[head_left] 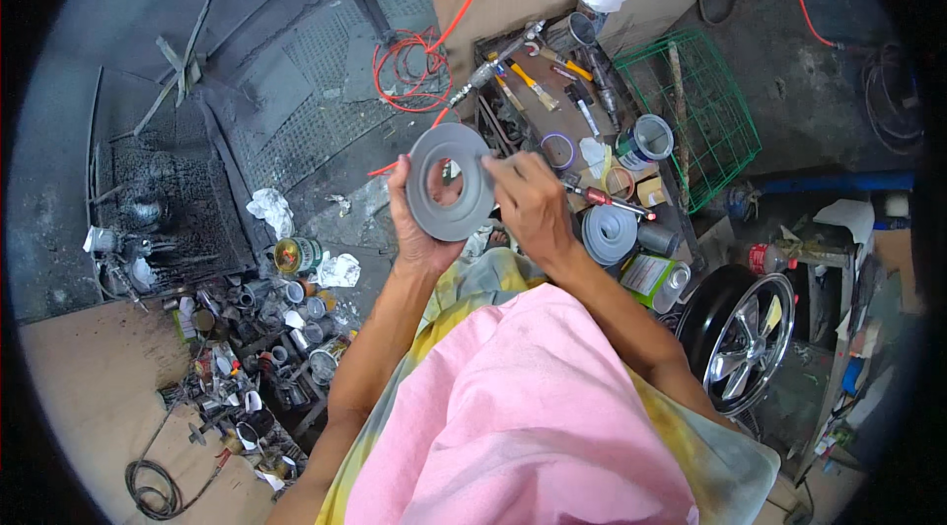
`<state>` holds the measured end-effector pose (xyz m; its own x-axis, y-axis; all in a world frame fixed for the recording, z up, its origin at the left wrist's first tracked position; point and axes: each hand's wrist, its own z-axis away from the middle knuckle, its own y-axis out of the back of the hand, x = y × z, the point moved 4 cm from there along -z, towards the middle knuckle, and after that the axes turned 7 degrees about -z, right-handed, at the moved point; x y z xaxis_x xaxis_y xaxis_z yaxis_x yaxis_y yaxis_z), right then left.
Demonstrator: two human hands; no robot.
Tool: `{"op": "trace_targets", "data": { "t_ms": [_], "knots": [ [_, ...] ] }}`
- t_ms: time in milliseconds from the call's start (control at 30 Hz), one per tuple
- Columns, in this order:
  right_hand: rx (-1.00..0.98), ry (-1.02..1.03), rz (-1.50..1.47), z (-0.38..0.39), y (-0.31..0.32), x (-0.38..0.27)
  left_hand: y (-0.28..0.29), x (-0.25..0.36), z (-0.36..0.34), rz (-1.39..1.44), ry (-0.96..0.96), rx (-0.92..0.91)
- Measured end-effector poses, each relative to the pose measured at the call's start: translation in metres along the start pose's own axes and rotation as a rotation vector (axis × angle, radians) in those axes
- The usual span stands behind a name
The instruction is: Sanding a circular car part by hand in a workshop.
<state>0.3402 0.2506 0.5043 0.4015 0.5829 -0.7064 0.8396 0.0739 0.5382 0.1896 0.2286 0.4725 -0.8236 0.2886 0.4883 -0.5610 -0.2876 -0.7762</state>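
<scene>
Over my lap I hold up a matte grey ring-shaped disc (pixel 427 204) with stepped circles and a round hole in its middle. My left hand (pixel 419 239) grips it from below and the left, thumb along the left rim. Part of that hand shows through the hole. At the disc's right rim, my right hand (pixel 536 199) has its fingers bent and pressed together, the fingertips at the edge. Similar grey rings (pixel 609 234) lie just right of my right wrist, near a red and silver air tool (pixel 602 195).
A cluttered bench (pixel 552 86) carries brushes, tools and an open can (pixel 646 140). Right of it stand a green wire rack (pixel 691 120) and a chrome wheel (pixel 745 337). Dirty cups and cans (pixel 266 357) crowd the left. An orange hose (pixel 404 81) coils ahead.
</scene>
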Motion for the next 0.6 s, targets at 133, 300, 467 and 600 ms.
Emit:
{"op": "trace_targets", "data": {
  "t_ms": [133,300,467,600],
  "knots": [
    [0.122,0.039,-0.101,-0.038,-0.017,-0.030,-0.006,-0.003,-0.002,0.034,0.036,0.038],
    [0.097,0.207,-0.251,-0.043,-0.030,-0.044,-0.003,0.013,0.006,0.111,0.073,-0.012],
    [0.099,0.109,-0.116,-0.055,-0.047,-0.050,0.004,0.021,0.000,0.117,-0.033,-0.114],
    [-0.021,0.192,-0.080,-0.067,-0.045,-0.050,0.008,0.033,0.008,0.175,-0.021,0.044]
  ]
}}
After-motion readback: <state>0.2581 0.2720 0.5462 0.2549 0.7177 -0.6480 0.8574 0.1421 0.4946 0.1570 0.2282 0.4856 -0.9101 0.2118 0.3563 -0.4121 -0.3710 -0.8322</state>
